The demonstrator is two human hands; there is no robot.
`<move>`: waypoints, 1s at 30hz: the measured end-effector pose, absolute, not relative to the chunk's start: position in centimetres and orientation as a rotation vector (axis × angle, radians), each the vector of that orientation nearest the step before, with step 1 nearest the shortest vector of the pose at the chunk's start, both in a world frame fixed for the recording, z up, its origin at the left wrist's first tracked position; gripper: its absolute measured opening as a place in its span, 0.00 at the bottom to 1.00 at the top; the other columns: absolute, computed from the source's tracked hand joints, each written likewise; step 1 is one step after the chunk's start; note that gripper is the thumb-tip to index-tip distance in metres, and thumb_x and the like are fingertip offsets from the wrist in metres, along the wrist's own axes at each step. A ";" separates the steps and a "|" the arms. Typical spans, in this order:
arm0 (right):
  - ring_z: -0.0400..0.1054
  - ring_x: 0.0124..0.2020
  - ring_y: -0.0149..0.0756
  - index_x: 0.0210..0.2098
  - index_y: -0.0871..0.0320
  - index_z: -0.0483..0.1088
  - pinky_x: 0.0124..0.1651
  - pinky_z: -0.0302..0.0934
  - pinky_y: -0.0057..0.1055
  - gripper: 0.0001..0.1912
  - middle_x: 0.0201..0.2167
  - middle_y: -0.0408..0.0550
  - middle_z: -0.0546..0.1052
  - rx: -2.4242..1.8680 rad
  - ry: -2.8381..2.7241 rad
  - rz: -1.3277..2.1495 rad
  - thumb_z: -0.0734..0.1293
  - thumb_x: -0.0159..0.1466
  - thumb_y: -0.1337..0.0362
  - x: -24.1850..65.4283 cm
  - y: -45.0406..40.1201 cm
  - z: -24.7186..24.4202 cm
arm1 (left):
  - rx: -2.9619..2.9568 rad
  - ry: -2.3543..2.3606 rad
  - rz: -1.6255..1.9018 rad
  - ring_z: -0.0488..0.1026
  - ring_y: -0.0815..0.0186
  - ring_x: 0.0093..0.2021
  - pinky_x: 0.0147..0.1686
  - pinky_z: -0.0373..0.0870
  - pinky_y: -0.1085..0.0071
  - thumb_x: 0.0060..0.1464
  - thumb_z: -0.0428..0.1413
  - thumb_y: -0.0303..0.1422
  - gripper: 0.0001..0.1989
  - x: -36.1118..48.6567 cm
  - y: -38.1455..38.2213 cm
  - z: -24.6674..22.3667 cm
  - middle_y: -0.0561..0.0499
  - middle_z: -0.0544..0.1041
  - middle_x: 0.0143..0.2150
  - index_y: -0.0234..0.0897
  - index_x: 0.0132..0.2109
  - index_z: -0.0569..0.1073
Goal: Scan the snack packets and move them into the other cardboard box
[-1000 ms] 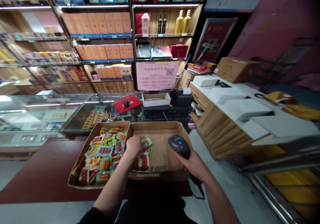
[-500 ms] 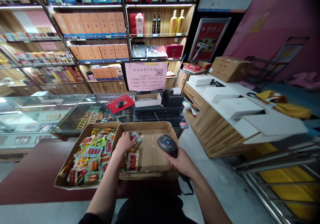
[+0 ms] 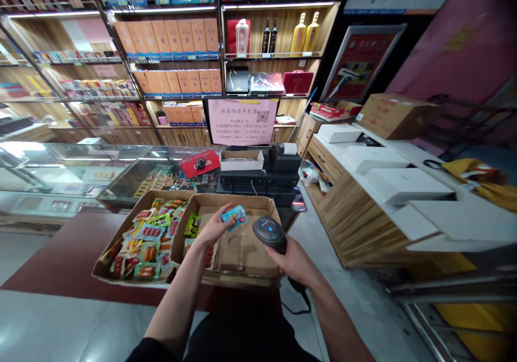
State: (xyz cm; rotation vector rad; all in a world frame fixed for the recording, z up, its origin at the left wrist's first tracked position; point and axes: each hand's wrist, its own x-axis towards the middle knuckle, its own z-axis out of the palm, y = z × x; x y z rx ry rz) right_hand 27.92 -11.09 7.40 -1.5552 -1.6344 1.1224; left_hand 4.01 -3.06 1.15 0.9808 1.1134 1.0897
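Observation:
Above the right cardboard box (image 3: 258,282), my left hand (image 3: 215,227) pinches a small blue packet (image 3: 235,217). My right hand (image 3: 288,257) is wrapped round a black barcode scanner (image 3: 268,231) with a blue light on top, its head just right of the packet. Inside the right box, a green packet (image 3: 193,225) and a few sausage packets lie along the left side. The left cardboard box (image 3: 105,278) is full of sausage packets (image 3: 150,232) in colourful wrappers.
Behind the boxes stand a monitor (image 3: 242,122) with a pink sign, a white tray (image 3: 242,160) and a black printer (image 3: 285,159). A glass display case (image 3: 121,176) is at left. White boxes (image 3: 406,185) lie on the right counter (image 3: 428,160).
My left hand has lifted a packet from the right box and moved right, toward the scanner; the packet's blue side now shows. The view has shifted slightly. My right hand still grips the scanner.

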 end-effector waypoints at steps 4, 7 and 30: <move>0.78 0.34 0.45 0.41 0.58 0.76 0.35 0.70 0.34 0.15 0.24 0.47 0.80 -1.553 -1.648 1.118 0.68 0.57 0.58 28.4 -11.1 7.3 | 0.903 1.175 1.194 0.76 0.68 0.32 0.39 0.70 0.70 0.31 0.73 0.37 0.34 4.3 -2.5 0.7 0.52 0.79 0.32 0.33 0.48 0.73; 0.77 0.33 0.45 0.41 0.58 0.76 0.34 0.70 0.33 0.15 0.24 0.47 0.80 -1.541 -1.653 1.113 0.68 0.57 0.58 28.6 -11.0 7.4 | 0.871 1.151 1.199 0.76 0.68 0.30 0.35 0.70 0.72 0.29 0.74 0.40 0.29 4.4 -2.2 0.6 0.49 0.80 0.31 0.32 0.38 0.73; 0.76 0.30 0.42 0.43 0.58 0.75 0.33 0.69 0.32 0.15 0.22 0.45 0.79 -1.553 -1.668 1.078 0.67 0.58 0.58 28.4 -11.3 6.9 | 0.937 1.127 1.194 0.78 0.65 0.31 0.35 0.73 0.69 0.28 0.74 0.40 0.26 4.3 -2.3 0.9 0.49 0.81 0.32 0.34 0.34 0.73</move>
